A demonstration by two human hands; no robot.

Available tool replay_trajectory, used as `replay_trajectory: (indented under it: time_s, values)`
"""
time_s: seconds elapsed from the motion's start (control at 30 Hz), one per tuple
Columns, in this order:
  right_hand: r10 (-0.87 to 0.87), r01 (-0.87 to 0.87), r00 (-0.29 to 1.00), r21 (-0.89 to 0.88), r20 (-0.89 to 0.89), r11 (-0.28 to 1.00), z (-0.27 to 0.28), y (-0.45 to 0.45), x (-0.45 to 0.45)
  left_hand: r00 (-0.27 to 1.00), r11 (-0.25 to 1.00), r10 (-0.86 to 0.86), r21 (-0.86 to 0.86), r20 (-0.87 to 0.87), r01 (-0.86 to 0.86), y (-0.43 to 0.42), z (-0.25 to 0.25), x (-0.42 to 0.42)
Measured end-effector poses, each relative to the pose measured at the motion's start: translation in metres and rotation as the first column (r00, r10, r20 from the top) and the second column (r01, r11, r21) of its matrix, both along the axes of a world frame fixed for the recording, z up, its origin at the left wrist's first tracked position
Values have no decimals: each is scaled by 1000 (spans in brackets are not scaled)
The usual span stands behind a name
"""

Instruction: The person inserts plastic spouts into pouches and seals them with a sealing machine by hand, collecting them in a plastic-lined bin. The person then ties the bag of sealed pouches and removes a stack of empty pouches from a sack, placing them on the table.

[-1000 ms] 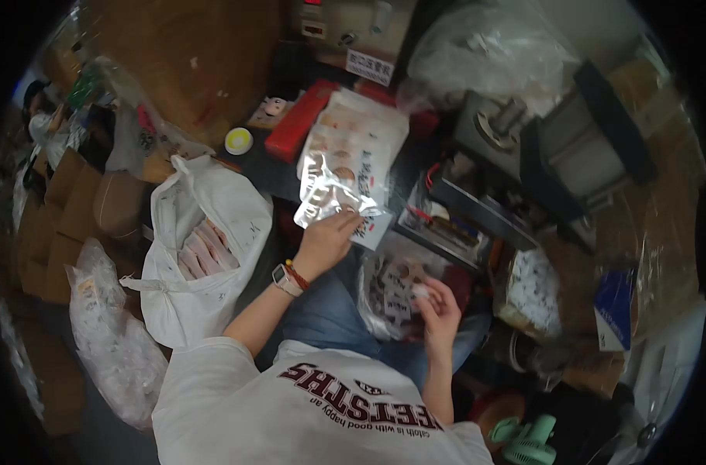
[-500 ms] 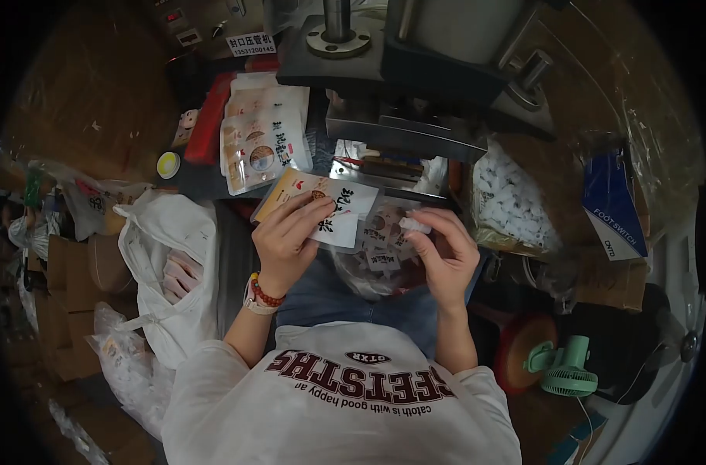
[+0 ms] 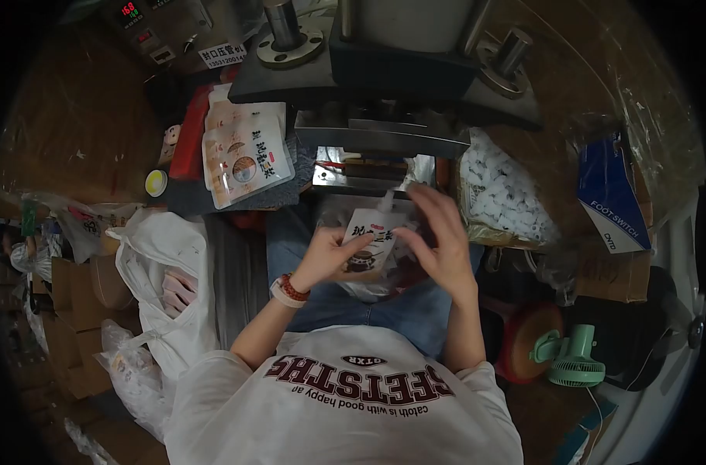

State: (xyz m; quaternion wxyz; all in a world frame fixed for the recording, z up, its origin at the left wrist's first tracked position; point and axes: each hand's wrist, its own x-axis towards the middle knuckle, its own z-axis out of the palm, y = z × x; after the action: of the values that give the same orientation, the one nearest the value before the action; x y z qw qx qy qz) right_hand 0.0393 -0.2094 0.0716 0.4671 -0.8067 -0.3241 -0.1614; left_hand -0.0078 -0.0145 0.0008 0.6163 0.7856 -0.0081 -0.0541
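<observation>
My left hand [image 3: 322, 257] grips a printed spout pouch [image 3: 378, 226] near its left edge, with the thumb lying across the front. A white plastic spout [image 3: 385, 201] stands up from the pouch's upper right corner. Beside that corner is my right hand [image 3: 444, 246], slightly blurred, its fingers and thumb apart. Whether the thumb touches the pouch edge I cannot tell. Below the pouch, a clear plastic bag [image 3: 405, 273] rests on the lap, largely hidden by the hands and pouch.
Ahead stands a press machine [image 3: 380, 128] with a lit slot. Stacked printed pouches [image 3: 248, 159] lie to its left, near a yellow-and-white round container [image 3: 157, 183]. On the right are a bag of white spouts [image 3: 500, 190], a blue box [image 3: 612, 198] and a green fan [image 3: 576, 356].
The pouch has been turned and brought right and down. The small white piece has left my right fingers, and a spout now shows at the pouch's corner. The camera view has shifted.
</observation>
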Motion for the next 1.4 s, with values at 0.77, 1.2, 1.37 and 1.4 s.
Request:
replay_trajectory:
  time_s: [0.77,1.2,1.37,1.4]
  values:
    - [-640,653,755,-250,142,715,-46,-54,64,909,393,-19,839,416,-376,111,-18,5]
    - [159,-105,951,-205,265,973,9,35,-16,732,780,-87,503,676,-372,47,52,-24]
    - [293,-295,955,-103,-33,950,15,13,-7,885,987,-84,158,459,12,31,46,-20]
    - [228,-242,961,-70,-159,968,12,12,-5,885,988,-85,155,458,15,24,38,-16]
